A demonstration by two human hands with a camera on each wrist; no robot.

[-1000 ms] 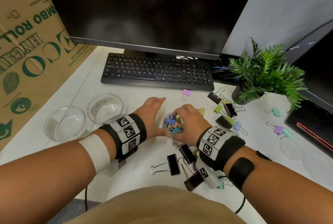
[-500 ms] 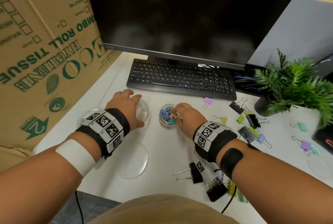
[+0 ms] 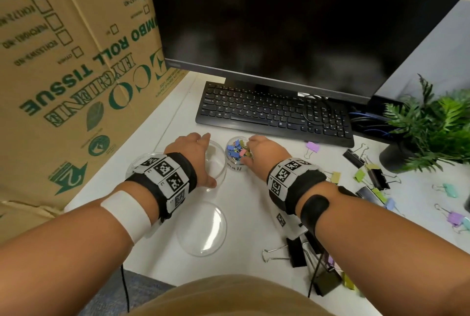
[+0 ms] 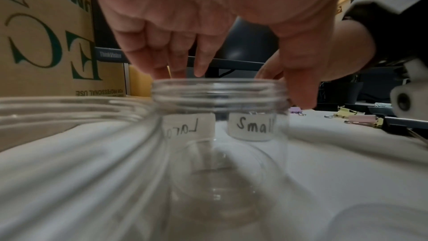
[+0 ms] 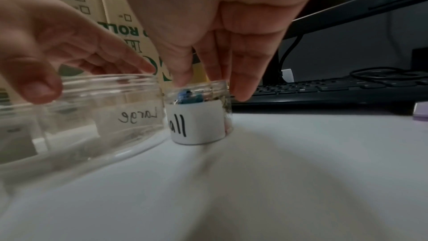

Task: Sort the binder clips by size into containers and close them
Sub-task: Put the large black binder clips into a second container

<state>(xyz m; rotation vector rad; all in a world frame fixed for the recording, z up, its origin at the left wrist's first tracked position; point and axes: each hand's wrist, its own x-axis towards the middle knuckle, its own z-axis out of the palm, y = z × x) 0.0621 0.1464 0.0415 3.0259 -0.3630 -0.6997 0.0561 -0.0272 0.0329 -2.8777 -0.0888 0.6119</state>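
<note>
A small clear jar (image 3: 235, 166) labelled "Small" stands before the keyboard, filled with small coloured clips (image 3: 237, 150). My right hand (image 3: 248, 150) grips it from above by the rim; in the right wrist view the thumb and fingers of that hand (image 5: 212, 87) pinch the rim of the small jar (image 5: 199, 125). Just left of it stands an empty wider jar (image 3: 216, 170) labelled "Large". My left hand (image 3: 203, 159) holds it from above, fingers on the far rim, thumb on the near side (image 4: 238, 85). Loose black clips (image 3: 296, 252) and pastel clips (image 3: 312, 147) lie to the right.
A third clear jar (image 3: 138, 160) sits under my left wrist, and a clear lid (image 3: 203, 229) lies near the front edge. A keyboard (image 3: 274, 112) and monitor stand behind, a cardboard box (image 3: 63, 74) at the left, a potted plant (image 3: 432, 124) at the right.
My left hand has let go of the small jar and moved left onto the Large jar. The right hand keeps its hold on the small jar. The head view has swung left.
</note>
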